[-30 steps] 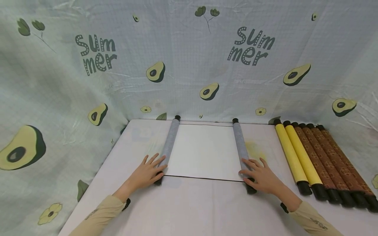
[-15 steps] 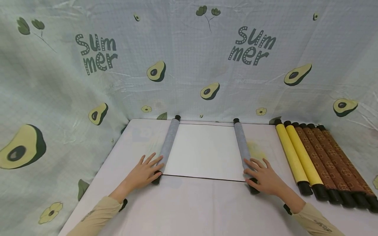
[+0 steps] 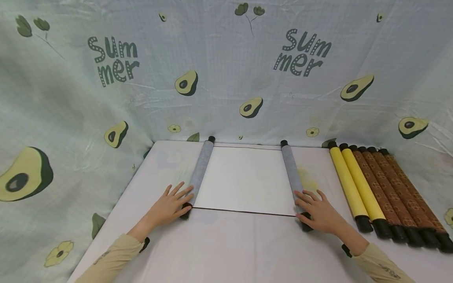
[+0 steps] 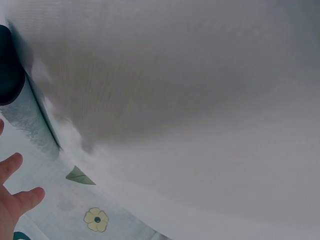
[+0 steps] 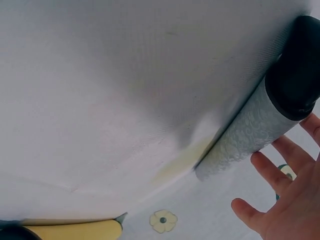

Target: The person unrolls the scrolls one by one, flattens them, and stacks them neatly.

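Observation:
A scroll lies partly unrolled on the table, its white sheet stretched between two grey rolls with black end knobs. My left hand, fingers spread, rests on the near end of the left roll. On the near end of the right roll lies my right hand, its fingers also spread. The right wrist view shows the right roll's black knob beside the fingertips. In the left wrist view only part of the left hand shows, near a black knob.
Two yellow rolled scrolls and several brown patterned ones lie side by side at the right of the white-covered table. A curtain printed with avocados hangs behind and along the left side.
Both hands have moved slightly outward with the rolls, the left hand leftward and the right hand rightward. The white sheet between them is wider. The head view has shifted a little.

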A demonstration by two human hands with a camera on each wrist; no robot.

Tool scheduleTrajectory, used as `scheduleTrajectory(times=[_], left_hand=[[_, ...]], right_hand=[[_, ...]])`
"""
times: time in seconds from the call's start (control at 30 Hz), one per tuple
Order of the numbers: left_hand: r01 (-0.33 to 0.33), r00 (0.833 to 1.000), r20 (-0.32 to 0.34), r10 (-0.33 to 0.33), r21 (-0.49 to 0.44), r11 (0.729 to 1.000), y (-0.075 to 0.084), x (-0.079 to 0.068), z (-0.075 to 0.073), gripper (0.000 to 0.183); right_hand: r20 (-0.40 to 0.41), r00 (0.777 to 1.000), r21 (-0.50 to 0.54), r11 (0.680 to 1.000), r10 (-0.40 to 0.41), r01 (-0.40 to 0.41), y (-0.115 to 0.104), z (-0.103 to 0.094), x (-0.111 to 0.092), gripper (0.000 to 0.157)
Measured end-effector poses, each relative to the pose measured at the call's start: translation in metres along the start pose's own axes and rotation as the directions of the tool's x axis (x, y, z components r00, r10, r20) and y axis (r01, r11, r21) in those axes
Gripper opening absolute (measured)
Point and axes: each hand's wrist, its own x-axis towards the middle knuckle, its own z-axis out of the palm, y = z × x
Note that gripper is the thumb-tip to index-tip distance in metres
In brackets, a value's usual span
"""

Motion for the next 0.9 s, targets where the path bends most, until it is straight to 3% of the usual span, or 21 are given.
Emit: scheduleTrajectory(times=[0.23,0.5,0.8,0.9], left_hand=[[0.008,1.0,0.003,-0.008,0.01,1.0,-0.002,-0.001,-0.001,0.046],[0.003,1.0,0.011,-0.003,0.003,1.0,-0.004,-0.002,0.0,0.035],[-0.069,0.996,-0.055,0.071,0.036,0.997,-0.003,-0.001,0.005,0.036],[-0.067,0.997,-0.044,0.069,0.035,0.997,-0.003,0.0,0.004,0.04]], right_hand=[[-0.015,1.0,0.005,1.0,-0.007,0.007,0.001,-0.001,-0.005,0.027],[-0.026,1.0,-0.008,1.0,0.002,-0.002,0.005,0.002,-0.01,0.02],[-0.022,0.999,-0.014,0.999,0.047,-0.047,0.007,0.002,-0.015,0.021],[-0.018,0.998,-0.024,0.998,0.058,-0.058,0.008,0.001,-0.016,0.023]])
